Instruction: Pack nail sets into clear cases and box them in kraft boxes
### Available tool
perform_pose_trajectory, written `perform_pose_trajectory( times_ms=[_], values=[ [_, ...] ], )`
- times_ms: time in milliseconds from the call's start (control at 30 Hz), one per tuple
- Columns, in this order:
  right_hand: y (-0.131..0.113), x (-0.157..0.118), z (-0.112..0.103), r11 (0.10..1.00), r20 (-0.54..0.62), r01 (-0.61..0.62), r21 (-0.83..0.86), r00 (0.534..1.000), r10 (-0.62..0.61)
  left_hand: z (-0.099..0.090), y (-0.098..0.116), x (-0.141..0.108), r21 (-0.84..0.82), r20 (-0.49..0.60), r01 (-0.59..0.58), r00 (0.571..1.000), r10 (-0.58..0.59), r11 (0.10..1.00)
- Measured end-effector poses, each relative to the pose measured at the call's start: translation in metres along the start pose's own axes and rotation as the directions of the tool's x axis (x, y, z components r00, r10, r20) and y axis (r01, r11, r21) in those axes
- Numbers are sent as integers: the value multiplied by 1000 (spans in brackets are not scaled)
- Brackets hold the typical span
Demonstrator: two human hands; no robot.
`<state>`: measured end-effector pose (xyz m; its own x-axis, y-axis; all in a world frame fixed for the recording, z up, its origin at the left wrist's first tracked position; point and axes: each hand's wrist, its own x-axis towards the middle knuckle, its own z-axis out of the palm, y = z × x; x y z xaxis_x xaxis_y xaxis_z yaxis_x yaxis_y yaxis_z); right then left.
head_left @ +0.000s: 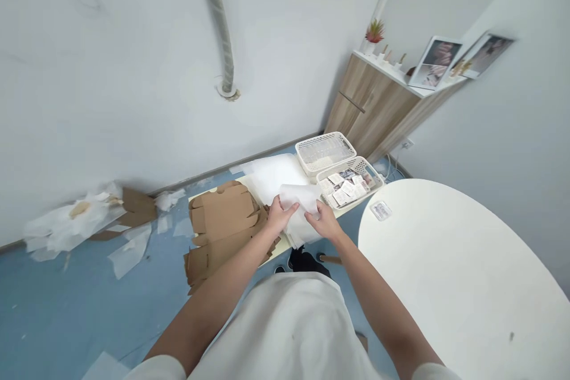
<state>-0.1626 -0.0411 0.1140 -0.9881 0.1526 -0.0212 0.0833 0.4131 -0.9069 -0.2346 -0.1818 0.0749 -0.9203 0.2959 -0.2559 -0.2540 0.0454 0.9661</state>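
Between my two hands is a small white foam sheet, thin and slightly see-through. My left hand pinches its left side, thumb on top. At its right side my right hand grips the edge with thumb and fingers closed. Under and behind it lies a stack of white foam sheets on a low, pale yellow table. Left of my hands, flattened brown cardboard boxes are piled on the same table. Whether anything is wrapped inside the held sheet cannot be seen.
Two white plastic baskets stand at the table's far right: one basket with clear contents, another basket with small packets. A round white table bears a small clear pack. Foam scraps litter the blue floor; a wooden cabinet stands behind.
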Motion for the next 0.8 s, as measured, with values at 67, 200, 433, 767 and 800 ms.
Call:
perform_pose_trajectory(
  times_ms=[67, 200, 433, 767, 800],
  values=[
    [-6, -18, -11, 959, 115, -66, 275, 993, 35, 10, 5, -3, -5, 92, -46, 995, 46, 999],
    [-10, -59, -31, 721, 187, -204, 663, 977, 104, 41, 12, -19, 42, 203, -144, 970, 133, 989],
    [-14, -126, -58, 567, 12, -150, 810, 971, 239, 91, 31, -49, 200, 450, -363, 859, 243, 910],
    [36, -193, -100, 634, -303, -133, 762, 793, 529, 200, 32, -95, 45, 818, -430, 534, 214, 902],
    [40, -198, -105, 614, -282, -127, 779, 804, 524, 211, 32, -101, 37, 845, -435, 494, 204, 899]
  ],
)
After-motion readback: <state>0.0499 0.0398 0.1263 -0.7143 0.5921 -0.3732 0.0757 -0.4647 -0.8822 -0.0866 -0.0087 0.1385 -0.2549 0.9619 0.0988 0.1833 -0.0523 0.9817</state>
